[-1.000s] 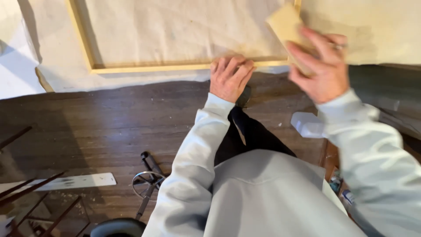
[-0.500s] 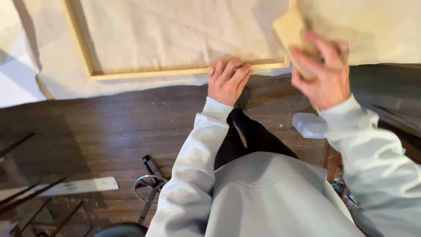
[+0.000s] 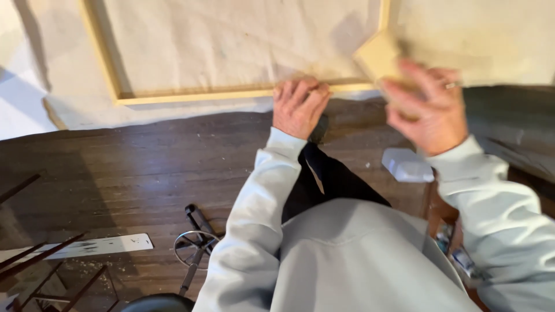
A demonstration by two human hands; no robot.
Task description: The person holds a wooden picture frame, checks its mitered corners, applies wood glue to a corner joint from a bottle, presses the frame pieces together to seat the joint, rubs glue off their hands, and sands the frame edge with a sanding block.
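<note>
A pale wooden frame (image 3: pixel 191 95) lies on a cream cloth (image 3: pixel 231 40) spread over the dark wood floor. My left hand (image 3: pixel 298 107) presses palm down on the frame's near rail, fingers together. My right hand (image 3: pixel 430 112) is raised to the right of it and grips a small flat piece of light wood (image 3: pixel 378 58), held tilted over the frame's right corner; the hand is blurred. My grey sleeves and body fill the lower middle and right.
A small white plastic bottle (image 3: pixel 407 164) lies on the floor under my right arm. At lower left there are a white strip (image 3: pixel 87 247), dark thin rods (image 3: pixel 34 254) and a metal stand with a ring (image 3: pixel 193 248). Grey cloth (image 3: pixel 514 124) lies at the right.
My right hand with the wood piece has shifted slightly down and left toward the frame corner. My left hand stays pressed on the rail. The view has tilted a little.
</note>
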